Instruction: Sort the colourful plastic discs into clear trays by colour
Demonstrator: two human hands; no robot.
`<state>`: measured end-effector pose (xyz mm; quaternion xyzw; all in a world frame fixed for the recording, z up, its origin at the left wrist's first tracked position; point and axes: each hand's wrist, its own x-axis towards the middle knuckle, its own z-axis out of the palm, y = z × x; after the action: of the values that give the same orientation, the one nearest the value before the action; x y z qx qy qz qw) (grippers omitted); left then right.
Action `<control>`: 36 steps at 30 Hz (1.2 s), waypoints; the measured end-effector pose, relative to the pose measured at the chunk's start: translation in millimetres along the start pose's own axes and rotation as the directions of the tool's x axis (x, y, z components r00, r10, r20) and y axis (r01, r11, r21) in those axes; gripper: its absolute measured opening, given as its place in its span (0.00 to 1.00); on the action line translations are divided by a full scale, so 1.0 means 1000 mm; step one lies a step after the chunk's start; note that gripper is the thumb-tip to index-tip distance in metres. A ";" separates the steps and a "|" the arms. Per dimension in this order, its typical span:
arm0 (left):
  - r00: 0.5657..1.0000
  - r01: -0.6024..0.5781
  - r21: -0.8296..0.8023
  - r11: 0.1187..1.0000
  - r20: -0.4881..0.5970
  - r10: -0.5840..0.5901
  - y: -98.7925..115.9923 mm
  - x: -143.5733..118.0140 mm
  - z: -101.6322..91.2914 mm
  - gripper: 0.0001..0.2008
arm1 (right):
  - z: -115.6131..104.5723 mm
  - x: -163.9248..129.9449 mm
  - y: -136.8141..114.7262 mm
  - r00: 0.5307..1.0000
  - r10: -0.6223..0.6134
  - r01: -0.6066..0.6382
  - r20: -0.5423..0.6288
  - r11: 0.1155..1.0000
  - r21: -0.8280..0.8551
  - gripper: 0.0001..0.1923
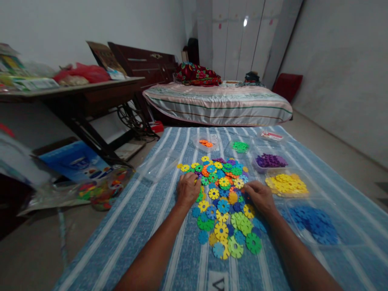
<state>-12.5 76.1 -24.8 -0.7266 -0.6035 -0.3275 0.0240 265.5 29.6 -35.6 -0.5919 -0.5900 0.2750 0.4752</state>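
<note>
A loose heap of notched plastic snowflake discs (223, 206) in yellow, green, blue, orange and purple spreads over the striped cloth. At the heap's left edge is my left hand (188, 189), its fingers curled in. A bit of a yellow snowflake disc (195, 182) shows at those fingertips. My right hand (260, 196) is at the right edge, thumb and fingers pinched together low over the discs. Whatever lies in that pinch is hidden by the fingers.
Clear tubs on the right hold blue discs (315, 224), yellow discs (286, 184) and purple discs (270, 160). Farther back are tubs of green discs (240, 146) and orange discs (205, 143). A clear empty-looking tray (159, 165) lies left. Beyond the table stands a bed (218, 103).
</note>
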 end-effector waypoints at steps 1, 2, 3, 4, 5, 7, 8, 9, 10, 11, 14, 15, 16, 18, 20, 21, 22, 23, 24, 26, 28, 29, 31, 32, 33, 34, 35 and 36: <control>1.000 0.013 0.026 1.000 0.006 -0.013 0.002 0.002 0.000 0.08 | 0.000 0.000 0.000 1.000 -0.003 0.003 -0.001 1.000 -0.005 0.16; 0.999 0.034 0.045 0.998 0.014 -0.034 0.005 0.004 0.001 0.07 | 0.000 0.000 0.001 1.000 -0.007 0.007 -0.002 1.000 -0.008 0.16; 0.998 0.062 0.055 0.997 0.022 -0.064 0.007 0.006 0.001 0.07 | 0.000 0.000 0.001 1.000 -0.012 0.012 -0.002 1.000 -0.009 0.16; 0.995 0.096 0.058 0.994 0.031 -0.098 0.009 0.007 0.002 0.06 | 0.001 0.001 0.001 1.000 -0.018 0.018 -0.002 1.000 -0.009 0.16; 0.990 0.130 0.054 0.990 0.043 -0.132 0.012 0.009 0.002 0.05 | 0.001 0.001 0.001 1.000 -0.023 0.023 -0.004 1.000 -0.007 0.16; 0.978 0.191 0.031 0.981 0.076 -0.192 0.015 0.012 0.003 0.03 | 0.002 0.002 0.001 0.999 -0.032 0.032 -0.010 0.999 -0.003 0.16; 0.972 0.215 0.015 0.976 0.091 -0.216 0.017 0.014 0.003 0.02 | 0.002 0.002 0.001 0.999 -0.037 0.037 -0.014 0.999 -0.002 0.15; 0.966 0.237 -0.004 0.971 0.102 -0.236 0.018 0.016 0.004 0.02 | 0.003 0.003 0.000 0.999 -0.042 0.042 -0.016 0.999 0.001 0.15; 0.960 0.260 -0.027 0.965 0.112 -0.255 0.018 0.018 0.004 0.02 | 0.003 0.003 0.000 0.999 -0.046 0.046 -0.018 0.999 0.004 0.15; 0.954 0.282 -0.055 0.958 0.123 -0.273 0.019 0.020 0.003 0.03 | 0.004 0.004 -0.001 0.999 -0.050 0.050 -0.020 0.999 0.008 0.15; 0.929 0.354 -0.171 0.919 0.181 -0.324 0.020 0.024 -0.002 0.05 | 0.005 0.005 -0.004 0.998 -0.053 0.053 -0.031 0.998 0.016 0.15; 0.921 0.376 -0.214 0.901 0.188 -0.340 0.020 0.025 -0.006 0.05 | 0.005 0.006 -0.004 0.998 -0.054 0.054 -0.035 0.998 0.017 0.15; 0.914 0.400 -0.251 0.882 0.179 -0.364 0.021 0.026 -0.010 0.06 | 0.006 0.007 -0.005 0.998 -0.055 0.055 -0.039 0.998 0.014 0.15; 0.905 0.425 -0.273 0.863 0.167 -0.392 0.021 0.027 -0.021 0.06 | 0.007 0.008 -0.005 0.997 -0.060 0.060 -0.048 0.998 0.006 0.14; 0.897 0.441 -0.281 0.852 0.114 -0.427 0.021 0.028 -0.031 0.05 | 0.008 0.009 -0.004 0.996 -0.066 0.066 -0.052 0.998 -0.002 0.14; 0.887 0.460 -0.307 0.833 0.106 -0.450 0.022 0.029 -0.036 0.06 | 0.009 0.010 -0.003 0.996 -0.067 0.067 -0.054 0.998 -0.007 0.14; 0.869 0.488 -0.357 0.796 0.114 -0.481 0.022 0.031 -0.039 0.06 | 0.010 0.011 -0.003 0.996 -0.067 0.067 -0.056 0.998 -0.013 0.14; 0.847 0.520 -0.415 0.747 0.135 -0.514 0.024 0.032 -0.040 0.06 | 0.010 0.011 -0.003 0.996 -0.065 0.064 -0.058 0.998 -0.021 0.14; 0.823 0.550 -0.470 0.690 0.168 -0.542 0.027 0.034 -0.041 0.06 | 0.011 0.011 -0.002 0.996 -0.061 0.060 -0.059 0.998 -0.029 0.14; 0.785 0.597 -0.550 0.584 0.253 -0.565 0.035 0.037 -0.038 0.06 | 0.011 0.012 -0.002 0.997 -0.054 0.052 -0.056 0.998 -0.037 0.13; 0.769 0.625 -0.584 0.517 0.347 -0.537 0.050 0.040 -0.030 0.06 | 0.012 0.012 -0.003 0.998 -0.050 0.048 -0.049 0.998 -0.038 0.13; 0.761 0.638 -0.595 0.489 0.392 -0.518 0.060 0.042 -0.024 0.05 | 0.012 0.012 -0.003 0.998 -0.050 0.049 -0.047 0.998 -0.037 0.13; 0.752 0.653 -0.632 0.417 0.476 -0.457 0.084 0.050 -0.013 0.06 | 0.011 0.012 -0.003 0.998 -0.052 0.050 -0.044 0.998 -0.039 0.14; 0.756 0.650 -0.653 0.389 0.506 -0.414 0.099 0.057 -0.007 0.06 | 0.011 0.012 -0.004 0.998 -0.052 0.050 -0.042 0.998 -0.038 0.14; 0.767 0.638 -0.682 0.358 0.519 -0.376 0.115 0.065 -0.002 0.07 | 0.011 0.012 -0.003 0.998 -0.050 0.049 -0.039 0.998 -0.036 0.14; 0.776 0.626 -0.712 0.318 0.530 -0.342 0.131 0.074 0.003 0.07 | 0.011 0.012 -0.003 0.998 -0.048 0.047 -0.036 0.998 -0.032 0.13; 0.787 0.613 -0.743 0.270 0.543 -0.292 0.147 0.083 0.007 0.08 | 0.011 0.012 -0.003 0.998 -0.045 0.044 -0.035 0.999 -0.029 0.13; 0.787 0.614 -0.757 0.224 0.566 -0.244 0.162 0.093 0.011 0.08 | 0.012 0.012 -0.002 0.998 -0.043 0.042 -0.035 0.999 -0.026 0.13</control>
<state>142.6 117.1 72.2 -0.4539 -0.4871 -0.4721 -0.5778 256.2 43.4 -35.7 -0.5900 -0.5973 0.2465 0.4840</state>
